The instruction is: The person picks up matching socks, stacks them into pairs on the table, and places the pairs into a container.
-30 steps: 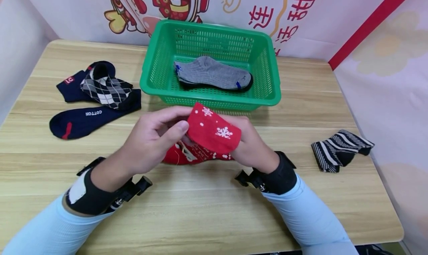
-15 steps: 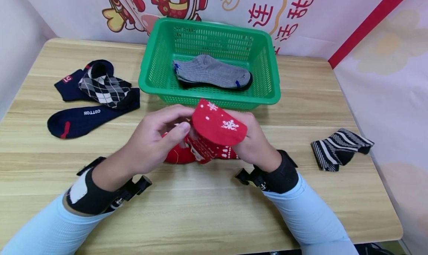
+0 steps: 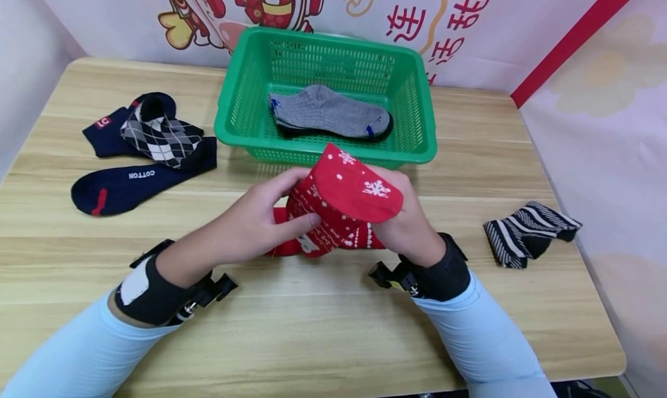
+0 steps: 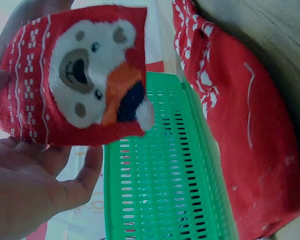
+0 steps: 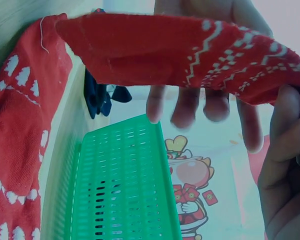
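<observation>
A red Christmas sock (image 3: 346, 189) with white snowflakes and a bear face is held up over the table. My right hand (image 3: 403, 212) grips it near the cuff; in the right wrist view its thumb (image 5: 285, 110) presses at the sock's edge. My left hand (image 3: 260, 218) reaches around the other side, thumb in front and fingers behind, and in the right wrist view those fingers (image 5: 185, 107) are nearly straight and apart. A second red sock (image 4: 260, 130) lies flat on the table beneath, mostly hidden from the head view by the held sock and the hands.
Behind the hands stands a green basket (image 3: 406, 146) with grey socks (image 3: 333, 114) inside. Dark navy socks (image 3: 135, 189) and an argyle sock (image 3: 164, 140) lie at the left. A black-and-white striped sock pair (image 3: 528, 233) is near the right edge.
The held red sock has moved right and slightly up with my right hand. My left hand has shifted right, its thumb now over the sock's front.
</observation>
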{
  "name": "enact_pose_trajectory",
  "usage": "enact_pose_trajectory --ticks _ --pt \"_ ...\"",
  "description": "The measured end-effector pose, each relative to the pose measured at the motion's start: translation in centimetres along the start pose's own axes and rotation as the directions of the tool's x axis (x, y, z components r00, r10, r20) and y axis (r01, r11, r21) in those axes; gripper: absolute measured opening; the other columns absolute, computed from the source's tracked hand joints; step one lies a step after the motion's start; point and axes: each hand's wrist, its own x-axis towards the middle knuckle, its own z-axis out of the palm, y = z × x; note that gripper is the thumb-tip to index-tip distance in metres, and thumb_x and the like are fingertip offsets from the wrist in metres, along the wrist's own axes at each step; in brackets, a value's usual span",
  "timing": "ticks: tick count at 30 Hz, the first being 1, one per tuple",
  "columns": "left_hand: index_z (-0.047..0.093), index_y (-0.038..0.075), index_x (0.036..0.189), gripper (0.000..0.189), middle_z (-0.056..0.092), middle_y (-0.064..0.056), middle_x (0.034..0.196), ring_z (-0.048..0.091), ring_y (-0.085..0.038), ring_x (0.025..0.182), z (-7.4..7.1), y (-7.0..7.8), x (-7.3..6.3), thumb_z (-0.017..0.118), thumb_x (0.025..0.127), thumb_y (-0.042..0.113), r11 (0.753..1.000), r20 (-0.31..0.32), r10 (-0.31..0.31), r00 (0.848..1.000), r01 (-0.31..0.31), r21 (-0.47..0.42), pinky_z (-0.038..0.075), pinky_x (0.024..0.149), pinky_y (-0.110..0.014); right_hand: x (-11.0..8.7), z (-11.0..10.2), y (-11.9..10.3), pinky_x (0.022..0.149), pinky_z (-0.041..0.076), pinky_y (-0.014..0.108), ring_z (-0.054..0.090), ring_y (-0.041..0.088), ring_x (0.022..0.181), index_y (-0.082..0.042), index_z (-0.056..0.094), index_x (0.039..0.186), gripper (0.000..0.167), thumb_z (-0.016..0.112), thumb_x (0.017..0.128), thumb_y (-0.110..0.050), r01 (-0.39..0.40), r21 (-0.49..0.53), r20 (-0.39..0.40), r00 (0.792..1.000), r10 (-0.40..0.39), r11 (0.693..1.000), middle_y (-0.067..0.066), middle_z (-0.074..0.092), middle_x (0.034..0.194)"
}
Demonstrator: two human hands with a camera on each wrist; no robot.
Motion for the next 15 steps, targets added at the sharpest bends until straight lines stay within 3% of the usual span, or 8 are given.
enact_pose_trajectory --ticks 6,15 --pt "0.047 0.018 0.145 0.061 0.061 0.001 0.133 0.059 -0.019 0.12 -0.01 -0.16 -0.14 0.074 0.091 0.03 0.999 0.019 -0.043 0.999 0.043 0.028 0.056 0.094 -0.042 0.02 0.12 0.03 0.084 0.056 0.027 0.062 0.011 0.096 0.022 0.051 0.124 0.085 0.063 0.091 -0.055 0.028 0.009 -0.071 0.997 -0.028 1.0 -0.014 0.068 0.111" --pt "0.049 0.019 0.141 0.063 0.064 0.0 0.123 0.064 -0.016 0.106 -0.46 0.0 -0.27 0.08 0.086 0.026 0.997 0.049 -0.075 0.996 0.074 0.03 0.057 0.088 -0.036 0.17 -0.2 0.26 0.082 0.054 0.027 0.061 0.012 0.089 0.019 0.055 0.122 0.086 0.057 0.091 -0.062 -0.008 -0.054 -0.141 0.99 0.0 0.998 -0.013 0.067 0.105"
